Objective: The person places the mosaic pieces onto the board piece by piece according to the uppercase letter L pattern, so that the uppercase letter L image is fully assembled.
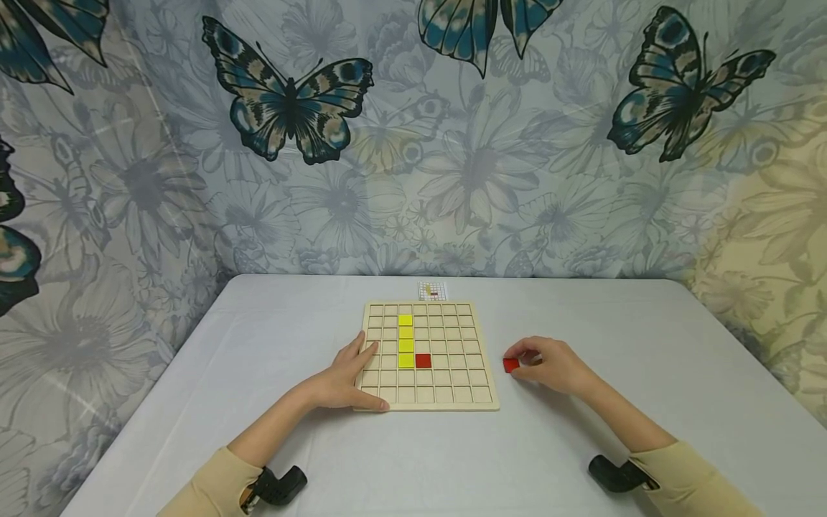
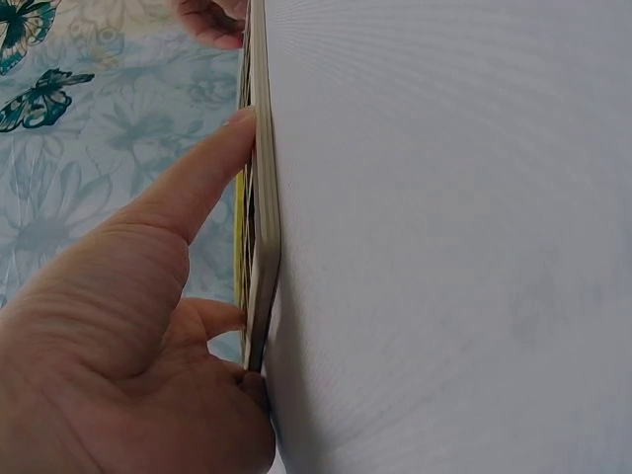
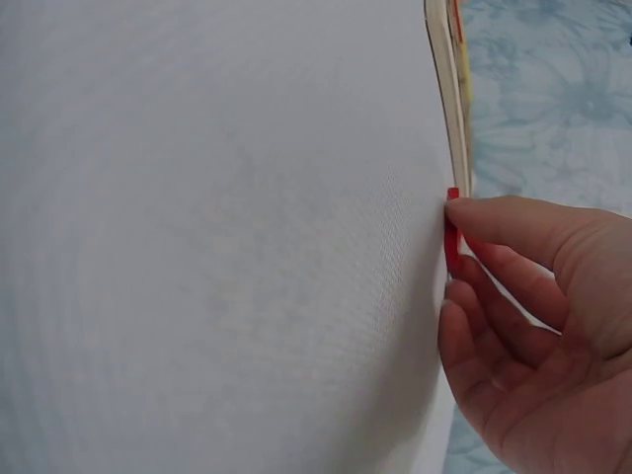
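Note:
A light wooden grid board [image 1: 449,378] lies on the table, with a column of several yellow square tiles [image 1: 405,345] in its cells. One red tile [image 1: 423,360] sits right of the lowest yellow one. Spread over the board's left side, my left hand [image 1: 339,375] rests with its thumb at the near edge and fingertips on the left cells. To the right of the board, my right hand [image 1: 552,365] pinches another red square tile [image 1: 511,365] between thumb and fingers. The right wrist view shows this thin tile [image 3: 453,235] edge-on, low at the tabletop.
A small printed card [image 1: 432,291] with a grid pattern lies just behind the board. White cloth covers the table [image 1: 258,323]. Behind it stands a wall covering [image 1: 472,172] printed with flowers and butterflies. Each wrist carries a black camera [image 1: 284,485].

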Tool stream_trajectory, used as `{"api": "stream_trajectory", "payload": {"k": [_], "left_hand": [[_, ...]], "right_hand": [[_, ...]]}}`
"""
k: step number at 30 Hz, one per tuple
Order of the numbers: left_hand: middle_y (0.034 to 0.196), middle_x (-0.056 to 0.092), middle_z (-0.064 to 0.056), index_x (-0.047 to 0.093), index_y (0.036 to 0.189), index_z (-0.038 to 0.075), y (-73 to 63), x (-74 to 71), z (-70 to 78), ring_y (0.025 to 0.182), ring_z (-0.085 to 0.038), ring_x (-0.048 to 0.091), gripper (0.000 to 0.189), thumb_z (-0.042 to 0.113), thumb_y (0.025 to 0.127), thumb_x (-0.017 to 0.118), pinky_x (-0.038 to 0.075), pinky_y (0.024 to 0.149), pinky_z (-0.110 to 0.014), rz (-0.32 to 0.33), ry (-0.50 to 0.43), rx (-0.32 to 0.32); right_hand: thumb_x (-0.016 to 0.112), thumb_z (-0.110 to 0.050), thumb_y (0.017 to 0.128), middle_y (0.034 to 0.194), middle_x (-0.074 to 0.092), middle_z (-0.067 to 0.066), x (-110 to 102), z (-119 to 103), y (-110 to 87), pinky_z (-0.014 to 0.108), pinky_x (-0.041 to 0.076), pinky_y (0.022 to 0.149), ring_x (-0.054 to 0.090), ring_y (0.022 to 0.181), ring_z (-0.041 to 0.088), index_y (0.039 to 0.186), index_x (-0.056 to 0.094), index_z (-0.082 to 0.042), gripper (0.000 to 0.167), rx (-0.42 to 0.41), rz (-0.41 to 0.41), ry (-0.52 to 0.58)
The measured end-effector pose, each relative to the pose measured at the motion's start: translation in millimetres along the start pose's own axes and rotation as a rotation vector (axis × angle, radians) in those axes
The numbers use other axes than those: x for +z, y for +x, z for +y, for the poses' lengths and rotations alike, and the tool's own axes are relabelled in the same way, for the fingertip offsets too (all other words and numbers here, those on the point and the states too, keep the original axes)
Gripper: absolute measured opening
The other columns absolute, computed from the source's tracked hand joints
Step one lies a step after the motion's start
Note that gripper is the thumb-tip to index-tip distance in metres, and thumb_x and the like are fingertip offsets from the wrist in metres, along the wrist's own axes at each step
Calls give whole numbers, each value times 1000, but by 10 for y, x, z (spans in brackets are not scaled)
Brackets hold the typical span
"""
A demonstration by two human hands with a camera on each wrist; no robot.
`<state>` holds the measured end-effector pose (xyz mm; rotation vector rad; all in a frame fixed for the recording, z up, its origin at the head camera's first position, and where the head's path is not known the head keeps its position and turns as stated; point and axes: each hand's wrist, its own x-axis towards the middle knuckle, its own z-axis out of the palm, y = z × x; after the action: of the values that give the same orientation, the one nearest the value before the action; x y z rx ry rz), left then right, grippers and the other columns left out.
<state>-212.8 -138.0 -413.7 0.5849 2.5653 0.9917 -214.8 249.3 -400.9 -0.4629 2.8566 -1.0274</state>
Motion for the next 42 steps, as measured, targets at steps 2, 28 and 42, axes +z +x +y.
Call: {"api": "stream_trajectory", "payload": {"k": [2, 28, 42], "left_hand": [[160, -6, -23, 19, 155, 3, -2, -2, 2, 146, -43, -2, 111, 41, 73, 84, 13, 111, -63, 0, 0, 1], [160, -7, -22, 19, 155, 4, -6, 2, -6, 146, -42, -3, 112, 44, 74, 83, 13, 111, -62, -10, 7, -3], [161, -7, -22, 19, 155, 4, -10, 5, -3, 146, -41, -3, 112, 44, 73, 84, 14, 111, -62, -7, 6, -6]], "right_hand": [[78, -9, 80, 95, 65, 0, -4, -7, -3, 31, 50, 71, 58, 88, 19, 102, 72, -12, 23, 0, -2, 4], [80, -11, 78, 82, 62, -2, 21, 17, 9, 26, 50, 64, 58, 78, 16, 98, 72, -10, 21, 10, 34, -2], [81, -15, 77, 79, 63, -3, 99, -94, 57, 27, 48, 62, 60, 78, 15, 99, 73, -12, 24, 0, 42, 47]]}}
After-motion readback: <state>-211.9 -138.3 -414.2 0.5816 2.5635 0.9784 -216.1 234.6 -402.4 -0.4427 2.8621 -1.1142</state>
